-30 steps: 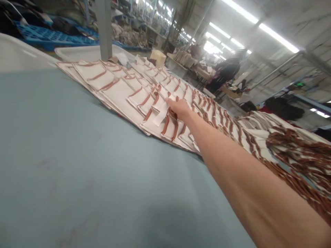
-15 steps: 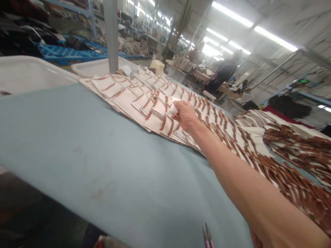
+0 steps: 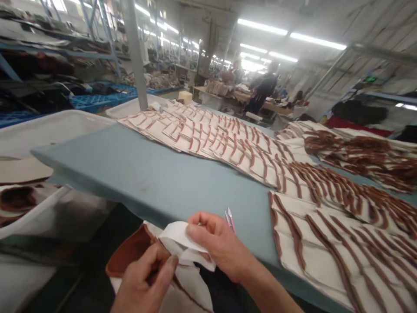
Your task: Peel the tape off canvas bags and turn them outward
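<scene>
Low in front of me, my left hand (image 3: 148, 276) pinches a cream fabric piece with brown trim (image 3: 192, 290), whose rust-brown part (image 3: 130, 252) shows to the left. My right hand (image 3: 221, 243) grips a thin white strip (image 3: 174, 234), which curls between the hands and meets the cream piece. Whether the strip is paper or cloth I cannot tell. Just beyond the right hand, thread snips (image 3: 230, 218) lie on the blue-green table (image 3: 140, 169), their blades pointing away from me.
Overlapping rows of cream pieces with brown strips (image 3: 234, 148) cover the table's far side and right. A heap of brown-trimmed pieces (image 3: 361, 152) lies farther right. White bins (image 3: 65, 126) stand at left, beside a grey post (image 3: 134, 56). A person (image 3: 260, 89) is in the background.
My right hand has come back from the far rows to near my body, bringing the white strip. My left hand has come into view with the cream fabric piece. The view has shifted.
</scene>
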Demonstrator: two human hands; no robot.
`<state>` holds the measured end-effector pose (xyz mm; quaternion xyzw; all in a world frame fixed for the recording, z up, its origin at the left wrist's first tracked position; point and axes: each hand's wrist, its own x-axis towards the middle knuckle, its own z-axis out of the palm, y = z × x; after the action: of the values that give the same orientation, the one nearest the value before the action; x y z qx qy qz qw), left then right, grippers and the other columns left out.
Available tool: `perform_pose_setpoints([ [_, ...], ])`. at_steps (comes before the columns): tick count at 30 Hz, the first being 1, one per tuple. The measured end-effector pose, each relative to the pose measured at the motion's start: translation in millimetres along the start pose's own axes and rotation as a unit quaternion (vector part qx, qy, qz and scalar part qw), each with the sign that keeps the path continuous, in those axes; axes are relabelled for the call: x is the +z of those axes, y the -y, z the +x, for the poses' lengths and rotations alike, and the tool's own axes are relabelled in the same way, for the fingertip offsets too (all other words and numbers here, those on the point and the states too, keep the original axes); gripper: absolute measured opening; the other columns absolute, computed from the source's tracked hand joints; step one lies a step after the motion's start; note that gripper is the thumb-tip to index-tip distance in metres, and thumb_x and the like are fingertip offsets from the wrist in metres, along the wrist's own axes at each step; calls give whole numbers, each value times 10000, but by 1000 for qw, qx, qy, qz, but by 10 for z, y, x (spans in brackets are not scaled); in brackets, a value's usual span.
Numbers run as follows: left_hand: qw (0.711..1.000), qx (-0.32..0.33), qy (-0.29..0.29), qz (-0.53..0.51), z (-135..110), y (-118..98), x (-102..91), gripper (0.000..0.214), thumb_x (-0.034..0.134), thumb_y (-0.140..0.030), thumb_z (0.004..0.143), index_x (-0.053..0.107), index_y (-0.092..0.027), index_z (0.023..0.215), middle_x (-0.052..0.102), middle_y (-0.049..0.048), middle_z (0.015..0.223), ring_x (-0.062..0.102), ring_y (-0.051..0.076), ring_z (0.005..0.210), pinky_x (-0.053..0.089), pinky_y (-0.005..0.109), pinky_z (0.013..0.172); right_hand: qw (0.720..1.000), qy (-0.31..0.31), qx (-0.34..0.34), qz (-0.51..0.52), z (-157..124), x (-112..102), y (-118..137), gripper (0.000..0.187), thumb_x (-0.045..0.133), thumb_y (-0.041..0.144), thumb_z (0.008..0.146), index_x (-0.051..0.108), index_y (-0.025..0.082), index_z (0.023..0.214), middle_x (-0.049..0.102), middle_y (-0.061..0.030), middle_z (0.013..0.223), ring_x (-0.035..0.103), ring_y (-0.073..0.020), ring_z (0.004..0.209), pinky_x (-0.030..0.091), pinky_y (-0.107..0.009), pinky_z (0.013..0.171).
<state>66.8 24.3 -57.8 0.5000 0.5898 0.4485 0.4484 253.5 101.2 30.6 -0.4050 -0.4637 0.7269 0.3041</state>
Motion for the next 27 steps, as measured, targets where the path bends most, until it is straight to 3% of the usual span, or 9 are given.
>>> perform_pose_setpoints([
  [2,998,-22,50,-31,-25,-160,68,443,826,-626,894,704,-211,797,628,-21,725,607,185,684,495,235,630,1000,16,8,23,-259,20,-188,762,918,875,715,624,199,905,549,85,605,344,-47,479,244,-200,456],
  [5,995,-27,80,-59,-101,-325,171,495,895,-611,802,623,-208,713,589,-28,680,537,166,641,454,223,580,999,30,1,37,-578,13,-370,744,892,871,768,633,194,938,536,86,611,350,-50,484,258,-206,472],
  [9,993,20,101,-51,-291,-455,220,380,857,-535,871,705,-202,768,643,-19,691,565,162,633,469,216,594,1000,-11,-14,-1,-903,-23,-481,768,837,914,791,624,190,933,500,92,608,361,-63,517,257,-213,498],
  [13,990,8,112,-80,-506,-643,244,306,851,-502,882,809,-200,857,707,-7,745,604,161,633,472,214,580,997,-62,-41,-30,-1136,-39,-543,747,775,921,846,618,193,907,439,104,599,328,-71,533,241,-228,513],
  [18,990,-45,101,-88,-634,-818,287,329,881,-503,819,790,-189,778,706,-10,714,598,163,641,469,216,594,994,-85,-59,-35,-1309,-25,-588,637,757,825,933,615,205,893,444,91,620,327,-88,552,244,-245,523],
  [27,983,-76,132,-103,-596,-708,163,459,860,-615,792,767,-166,778,656,14,766,526,165,691,428,231,638,986,-129,-65,-84,-1274,-46,-643,446,727,625,999,613,213,872,459,80,622,341,-100,553,245,-252,518],
])
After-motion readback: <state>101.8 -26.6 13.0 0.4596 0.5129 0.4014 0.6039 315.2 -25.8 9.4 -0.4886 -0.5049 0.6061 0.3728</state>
